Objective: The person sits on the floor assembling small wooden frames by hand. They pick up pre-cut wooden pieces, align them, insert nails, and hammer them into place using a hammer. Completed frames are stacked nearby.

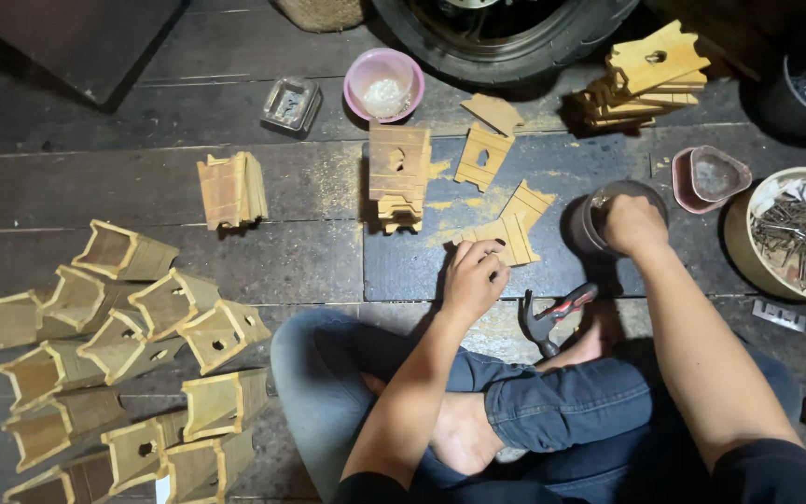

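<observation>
While L hand [474, 276] grips wood piece [501, 237], R hand [633, 224] in dark cup [593, 219].

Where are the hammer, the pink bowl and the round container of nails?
hammer [554, 317]: head view, on its handle near the dark head.
pink bowl [362, 77]: head view, on its left rim.
round container of nails [737, 245]: head view, on its left outer wall.

Right hand [634, 224] in dark cup [597, 217] — left hand [474, 278] on wooden piece [507, 233].

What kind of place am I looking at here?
Likely an informal floor workshop for small woodwork: open-ended wooden boxes piled on dark floor planks, a round tub of nails, a claw hammer, and a tyre behind.
</observation>
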